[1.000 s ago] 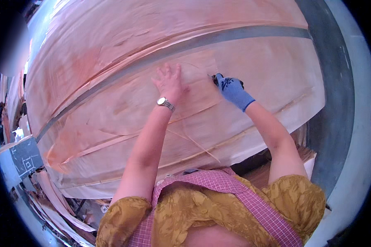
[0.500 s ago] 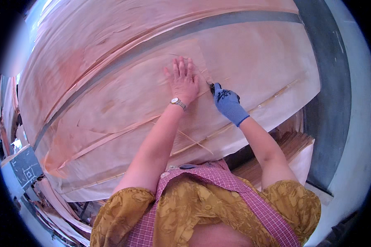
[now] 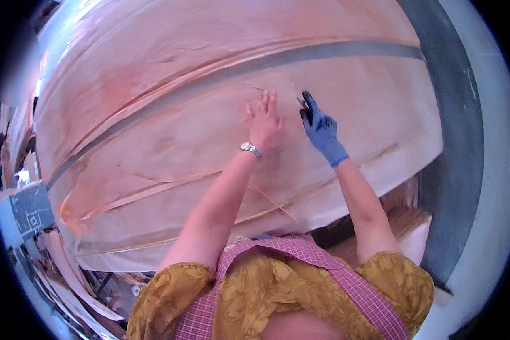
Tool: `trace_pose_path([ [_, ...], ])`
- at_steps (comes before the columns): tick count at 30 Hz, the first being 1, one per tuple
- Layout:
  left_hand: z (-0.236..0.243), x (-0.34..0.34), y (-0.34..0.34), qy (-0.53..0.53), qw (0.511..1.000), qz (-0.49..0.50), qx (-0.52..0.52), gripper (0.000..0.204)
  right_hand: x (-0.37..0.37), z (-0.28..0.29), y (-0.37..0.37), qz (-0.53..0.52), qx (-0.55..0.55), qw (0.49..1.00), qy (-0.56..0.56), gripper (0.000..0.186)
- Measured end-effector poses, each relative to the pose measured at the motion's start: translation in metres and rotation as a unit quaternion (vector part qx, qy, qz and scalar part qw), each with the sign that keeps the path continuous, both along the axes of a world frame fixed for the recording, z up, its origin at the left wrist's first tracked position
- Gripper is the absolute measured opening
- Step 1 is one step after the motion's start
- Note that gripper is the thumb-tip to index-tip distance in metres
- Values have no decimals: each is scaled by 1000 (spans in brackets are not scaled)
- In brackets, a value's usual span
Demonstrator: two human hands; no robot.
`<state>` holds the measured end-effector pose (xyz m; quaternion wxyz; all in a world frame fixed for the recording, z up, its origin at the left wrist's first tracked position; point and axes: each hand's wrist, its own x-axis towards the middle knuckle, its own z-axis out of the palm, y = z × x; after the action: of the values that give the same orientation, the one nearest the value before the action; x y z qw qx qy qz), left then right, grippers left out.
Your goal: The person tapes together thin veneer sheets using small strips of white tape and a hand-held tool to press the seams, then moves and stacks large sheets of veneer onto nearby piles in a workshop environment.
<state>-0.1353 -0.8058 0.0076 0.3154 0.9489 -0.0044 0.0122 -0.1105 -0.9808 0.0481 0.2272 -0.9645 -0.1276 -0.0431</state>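
Note:
My bare left hand (image 3: 266, 124), with a watch (image 3: 251, 149) at the wrist, lies over a broad, pale pinkish sheet (image 3: 209, 130) that looks like thin wood veneer. Its fingers are stretched out and somewhat blurred. To its right, my right hand (image 3: 321, 129) wears a blue knit glove with black fingertips. Those gloved fingers are closed round a small thin-bladed tool (image 3: 300, 102); most of it is hidden, so its exact kind is unclear. Between my forearms, a thin light strip (image 3: 273, 203) lies across the sheet.
Beyond a dark grey gap (image 3: 277, 58) spreads another large stack of pinkish sheets (image 3: 232, 28). A dark grey edge (image 3: 459, 141) runs down the right side. Below the near edge sits a stack of brownish sheets (image 3: 399, 229). A blue-grey box (image 3: 31, 209) stands at the left.
My right hand has moved away from me with the tool, its fingertips now higher beside the left hand. The left hand has shifted slightly right. The whole view has also shifted a little.

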Motion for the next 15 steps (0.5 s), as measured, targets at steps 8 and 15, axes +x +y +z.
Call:
trace_pose_path([
  [8, -9, 8, 52, -115, 973, 23, -198, 77, 57, 6, 31, 97, -71, 992, -38, 24],
  [15, 62, -3, 126, 29, 508, 204, -836, 56, -11, 16, 80, 354, 24, 934, -38, 26],
])
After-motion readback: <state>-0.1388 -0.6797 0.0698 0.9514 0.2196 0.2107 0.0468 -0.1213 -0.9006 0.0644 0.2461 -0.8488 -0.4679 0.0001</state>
